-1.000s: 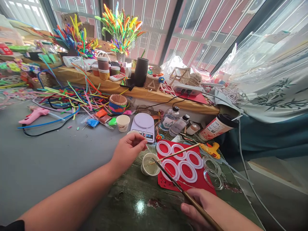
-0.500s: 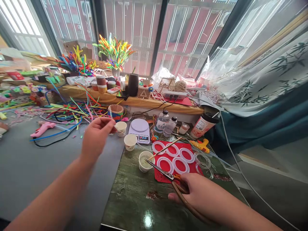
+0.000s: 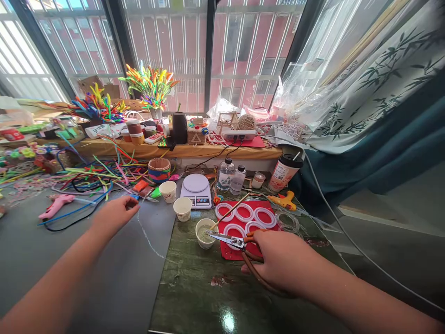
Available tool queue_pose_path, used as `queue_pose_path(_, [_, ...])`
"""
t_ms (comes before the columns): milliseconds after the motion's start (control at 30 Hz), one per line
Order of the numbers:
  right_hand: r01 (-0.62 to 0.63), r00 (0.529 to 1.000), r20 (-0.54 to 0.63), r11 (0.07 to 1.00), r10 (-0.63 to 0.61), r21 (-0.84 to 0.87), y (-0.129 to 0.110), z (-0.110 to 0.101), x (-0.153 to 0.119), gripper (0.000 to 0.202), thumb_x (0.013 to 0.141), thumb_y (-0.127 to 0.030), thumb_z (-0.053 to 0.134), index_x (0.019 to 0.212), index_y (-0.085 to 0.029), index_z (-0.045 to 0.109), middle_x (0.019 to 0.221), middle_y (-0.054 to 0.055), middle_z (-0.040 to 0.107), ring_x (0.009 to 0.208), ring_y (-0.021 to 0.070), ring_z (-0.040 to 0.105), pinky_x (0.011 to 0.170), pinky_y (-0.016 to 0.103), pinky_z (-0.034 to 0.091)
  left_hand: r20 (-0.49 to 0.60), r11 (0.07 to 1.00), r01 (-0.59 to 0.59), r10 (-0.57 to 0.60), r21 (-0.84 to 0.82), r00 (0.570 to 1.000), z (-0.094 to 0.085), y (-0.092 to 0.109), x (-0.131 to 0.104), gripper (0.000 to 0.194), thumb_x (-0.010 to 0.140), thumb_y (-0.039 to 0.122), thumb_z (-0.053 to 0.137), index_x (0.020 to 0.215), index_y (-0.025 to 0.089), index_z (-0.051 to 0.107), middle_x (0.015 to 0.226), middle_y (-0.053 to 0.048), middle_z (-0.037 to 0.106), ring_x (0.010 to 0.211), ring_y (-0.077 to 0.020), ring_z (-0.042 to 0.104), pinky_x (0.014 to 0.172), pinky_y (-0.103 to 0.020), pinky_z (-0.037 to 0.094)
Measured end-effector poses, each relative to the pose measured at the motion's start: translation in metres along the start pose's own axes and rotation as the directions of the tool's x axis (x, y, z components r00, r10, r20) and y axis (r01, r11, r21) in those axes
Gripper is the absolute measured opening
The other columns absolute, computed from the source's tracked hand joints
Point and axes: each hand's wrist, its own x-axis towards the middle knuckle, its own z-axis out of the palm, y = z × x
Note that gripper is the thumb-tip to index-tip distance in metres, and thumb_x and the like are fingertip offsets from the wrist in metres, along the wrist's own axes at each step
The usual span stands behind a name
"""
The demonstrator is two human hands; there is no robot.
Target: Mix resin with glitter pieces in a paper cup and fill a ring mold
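Observation:
My right hand (image 3: 278, 260) is wrapped round the orange-brown handles of a pair of scissors (image 3: 231, 240). The blade tips reach over the rim of a paper cup (image 3: 203, 243) that holds clear liquid and a wooden stick (image 3: 231, 211). My left hand (image 3: 116, 213) is raised over the grey mat with its fingers pinched together. From those fingertips a thin clear thread (image 3: 148, 237) trails down to the right. Just right of the cup, white ring moulds (image 3: 264, 217) lie on a red sheet (image 3: 229, 253).
Two more paper cups (image 3: 182, 209) stand by a white kitchen scale (image 3: 195, 184). Behind are clear bottles (image 3: 225, 175), a lidded drink cup (image 3: 283, 174) and a yellow glue gun (image 3: 283, 200). A pink glue gun (image 3: 55, 206) and tangled pipe cleaners (image 3: 93, 176) lie at left.
My left hand has moved left and down, away from the paper cups, uncovering small coloured packets. The scissors stay at the cup, their blades turned flatter. The whole view has shifted slightly.

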Motion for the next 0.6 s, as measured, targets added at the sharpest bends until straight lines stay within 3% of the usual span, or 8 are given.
queue_pose_path(100, [0.024,1.000,0.004,0.999,-0.024,-0.024,-0.002,-0.008,-0.001,0.043,0.089,-0.056,0.079,0.107,-0.017,0.079,0.110,0.017,0.085,0.103,0.0434,0.080,0.081,0.045,0.055,-0.069,0.995,-0.084,0.088,0.061,0.994,0.015,0.018,-0.012,0.033,0.085,0.044,0.066,0.106,0.021,0.078,0.117,-0.014,0.083,0.108,-0.0365,0.075,0.093,-0.044,0.057])
queue_pose_path(167, [0.033,0.999,-0.011,0.998,-0.033,-0.047,-0.003,-0.013,0.000,0.041,0.094,-0.055,0.073,0.107,-0.016,0.078,0.108,0.019,0.085,0.101,0.0433,0.080,0.080,0.045,0.055,-0.059,0.953,-0.295,0.299,0.063,0.952,0.027,0.041,-0.029,0.034,0.096,0.046,0.062,0.115,0.022,0.077,0.119,-0.012,0.083,0.107,-0.0313,0.077,0.097,-0.041,0.059])
queue_pose_path(200, [0.033,0.999,-0.016,0.998,-0.034,-0.062,-0.004,-0.014,0.000,0.041,0.097,-0.055,0.068,0.106,-0.016,0.078,0.106,0.019,0.084,0.099,0.0434,0.080,0.078,0.046,0.054,-0.026,0.884,-0.466,0.467,0.035,0.884,0.033,0.054,-0.039,0.031,0.101,0.047,0.062,0.113,0.023,0.078,0.115,-0.011,0.083,0.106,-0.0290,0.078,0.098,-0.040,0.060])
queue_pose_path(267, [0.027,1.000,-0.013,0.996,-0.029,-0.086,-0.004,-0.018,0.001,0.042,0.100,-0.054,0.060,0.102,-0.016,0.078,0.101,0.020,0.084,0.094,0.0432,0.080,0.074,0.045,0.052,0.052,0.660,-0.751,0.751,-0.032,0.658,0.048,0.082,-0.059,0.027,0.104,0.043,0.066,0.121,0.025,0.077,0.122,-0.008,0.083,0.113,-0.0265,0.077,0.100,-0.038,0.060])
queue_pose_path(333, [0.016,1.000,0.022,0.996,-0.014,-0.089,-0.005,-0.022,0.001,0.043,0.099,-0.058,0.060,0.097,-0.018,0.078,0.097,0.018,0.084,0.090,0.0419,0.079,0.069,0.043,0.049,0.066,0.458,-0.888,0.888,-0.039,0.455,0.063,0.107,-0.074,0.031,0.102,0.040,0.072,0.130,0.024,0.073,0.123,-0.008,0.083,0.110,-0.0257,0.077,0.098,-0.039,0.061])
queue_pose_path(400, [-0.006,0.997,0.074,0.998,0.011,-0.066,-0.007,-0.028,0.000,0.045,0.094,-0.064,0.064,0.090,-0.021,0.077,0.092,0.015,0.083,0.085,0.0391,0.078,0.064,0.040,0.045,0.033,0.346,-0.938,0.938,-0.029,0.345,0.076,0.125,-0.081,0.034,0.101,0.040,0.076,0.129,0.022,0.071,0.121,-0.008,0.083,0.105,-0.0259,0.078,0.094,-0.042,0.062])
queue_pose_path(467, [-0.024,0.992,0.125,0.999,0.029,-0.039,-0.011,-0.037,-0.001,0.048,0.091,-0.069,0.065,0.086,-0.022,0.076,0.088,0.013,0.082,0.080,0.0363,0.077,0.060,0.039,0.042,0.012,0.289,-0.957,0.957,-0.016,0.289,0.086,0.135,-0.080,0.031,0.102,0.040,0.076,0.126,0.021,0.071,0.117,-0.007,0.084,0.102,-0.0257,0.078,0.089,-0.042,0.062])
queue_pose_path(600, [0.011,0.980,0.200,0.999,-0.002,-0.044,-0.018,-0.057,0.000,0.063,0.088,-0.082,0.059,0.080,-0.022,0.077,0.077,0.012,0.077,0.072,0.0335,0.073,0.057,0.038,0.042,-0.039,0.269,-0.963,0.963,0.018,0.268,0.098,0.140,-0.072,0.013,0.105,0.028,0.072,0.117,0.022,0.074,0.107,-0.005,0.085,0.096,-0.0236,0.077,0.084,-0.040,0.061])
